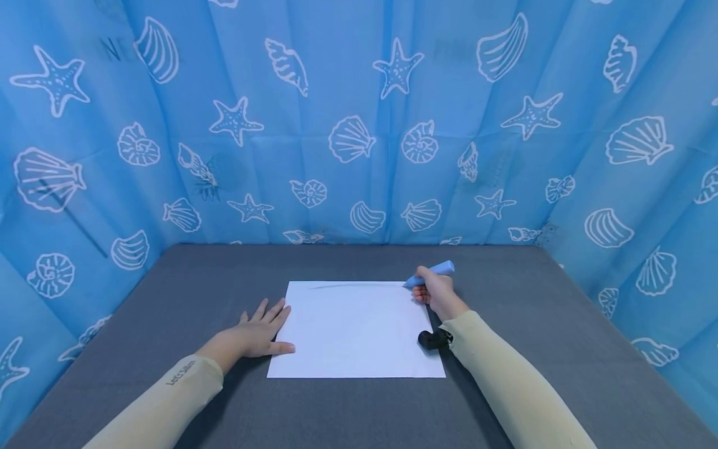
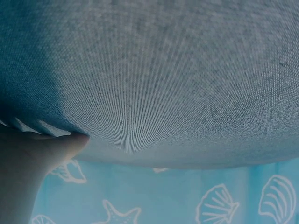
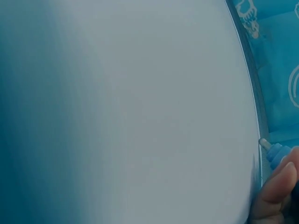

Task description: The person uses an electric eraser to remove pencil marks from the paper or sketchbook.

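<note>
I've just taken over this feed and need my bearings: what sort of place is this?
Probably a curtained-off tabletop workspace, perhaps set up for recording: a blue shell-print curtain runs behind and along both sides of a grey table, on which white paper lies.

Paper sheet: plain white paper, smooth and matt, lying flat between the tablecloth's left and right edges, with crisp cut borders.
Marker: smooth light-blue plastic by its look, held near the sheet's far right corner; the tip looks paler and smooth in the right wrist view.
Grey tablecloth: matt woven fabric, its fine, slightly coarse weave plain in the left wrist view.
Curtain: thin blue cloth beyond the tablecloth's far edge, softly folded and creased, with white shell and starfish prints.
Sleeves: smooth, matt, cream cloth; dark lettering printed on the left one.
Wrist device: black, plastic-looking, finish too small to tell.
</note>
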The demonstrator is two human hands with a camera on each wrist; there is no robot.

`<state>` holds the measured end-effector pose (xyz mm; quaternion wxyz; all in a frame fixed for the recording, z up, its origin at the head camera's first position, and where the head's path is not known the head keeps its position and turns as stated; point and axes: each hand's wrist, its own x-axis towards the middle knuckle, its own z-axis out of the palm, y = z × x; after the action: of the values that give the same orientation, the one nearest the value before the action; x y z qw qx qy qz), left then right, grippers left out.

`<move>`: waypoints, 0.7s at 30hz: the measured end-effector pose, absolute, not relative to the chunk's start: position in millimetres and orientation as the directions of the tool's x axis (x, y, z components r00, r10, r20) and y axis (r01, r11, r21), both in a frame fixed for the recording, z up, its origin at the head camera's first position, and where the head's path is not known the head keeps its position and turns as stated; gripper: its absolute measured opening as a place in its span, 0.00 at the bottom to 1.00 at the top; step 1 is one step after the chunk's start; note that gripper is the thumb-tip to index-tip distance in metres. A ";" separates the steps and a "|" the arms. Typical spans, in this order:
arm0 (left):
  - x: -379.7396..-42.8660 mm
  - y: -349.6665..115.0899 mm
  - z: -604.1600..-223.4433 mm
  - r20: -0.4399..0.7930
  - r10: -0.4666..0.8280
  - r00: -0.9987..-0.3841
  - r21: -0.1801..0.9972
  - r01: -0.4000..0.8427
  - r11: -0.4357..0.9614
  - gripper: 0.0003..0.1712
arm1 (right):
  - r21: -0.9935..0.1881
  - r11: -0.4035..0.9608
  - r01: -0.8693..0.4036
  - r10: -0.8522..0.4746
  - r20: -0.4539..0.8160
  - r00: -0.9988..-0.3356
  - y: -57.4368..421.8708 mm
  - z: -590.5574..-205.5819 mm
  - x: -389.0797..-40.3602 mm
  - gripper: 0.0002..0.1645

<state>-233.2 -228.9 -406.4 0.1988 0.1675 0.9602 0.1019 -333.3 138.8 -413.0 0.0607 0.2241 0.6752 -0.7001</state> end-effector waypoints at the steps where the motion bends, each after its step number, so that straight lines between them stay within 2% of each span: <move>1: -233.0 -228.7 -405.8 -0.348 0.362 -0.865 0.261 0.282 0.923 0.56 | -0.918 -0.082 0.388 0.215 -0.396 -0.893 138.9 -413.1 -333.4 0.11; 12: -232.6 -228.0 -406.2 -0.337 0.370 -0.866 0.261 0.292 0.920 0.56 | -0.918 -0.105 0.383 0.204 -0.396 -0.895 139.8 -413.3 -333.8 0.11; 21: -234.9 -227.7 -407.9 -0.344 0.357 -0.869 0.251 0.281 0.926 0.56 | -0.919 -0.073 0.389 0.198 -0.395 -0.897 139.7 -414.2 -333.4 0.11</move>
<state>-234.9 -227.7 -407.9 0.1954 0.1656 0.9618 0.0971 -333.4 139.7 -414.2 0.0680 0.2165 0.6774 -0.6997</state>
